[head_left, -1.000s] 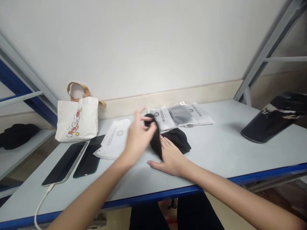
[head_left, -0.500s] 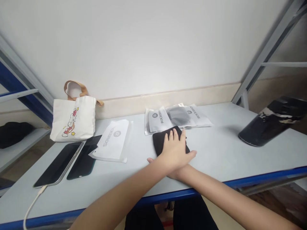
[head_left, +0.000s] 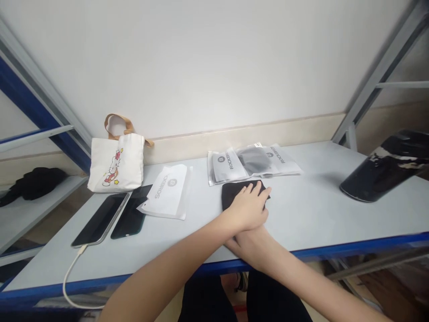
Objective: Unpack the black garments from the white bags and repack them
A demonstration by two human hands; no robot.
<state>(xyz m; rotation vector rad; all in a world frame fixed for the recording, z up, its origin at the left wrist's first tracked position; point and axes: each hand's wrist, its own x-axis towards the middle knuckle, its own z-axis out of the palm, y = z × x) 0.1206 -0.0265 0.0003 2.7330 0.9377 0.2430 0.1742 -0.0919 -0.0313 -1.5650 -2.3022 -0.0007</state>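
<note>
My left hand (head_left: pixel 248 208) lies on a folded piece of black cloth (head_left: pixel 229 196), its fingers spread over the far edge and covering most of the fabric. My right hand (head_left: pixel 243 243) rests on the table beneath my left wrist, and my left forearm hides its fingers. It holds nothing that I can see. Just behind the cloth are several ROCKBROS plastic packets (head_left: pixel 228 166), one with a grey item inside (head_left: pixel 254 161), not touching my fingers. A white printed packet (head_left: pixel 169 191) lies to the left.
On the pale table (head_left: pixel 301 214) with its blue edge lie a smartphone (head_left: pixel 100 219) on a white cable (head_left: pixel 69 279) and a dark phone (head_left: pixel 129 217). A canvas tote bag (head_left: pixel 117 163) stands at the wall. A black bottle (head_left: pixel 385 167) lies at right.
The black cloth, lifted and bunched a second ago, now lies folded flat under my left hand. My arms have crossed, with my right hand sliding beneath my left wrist.
</note>
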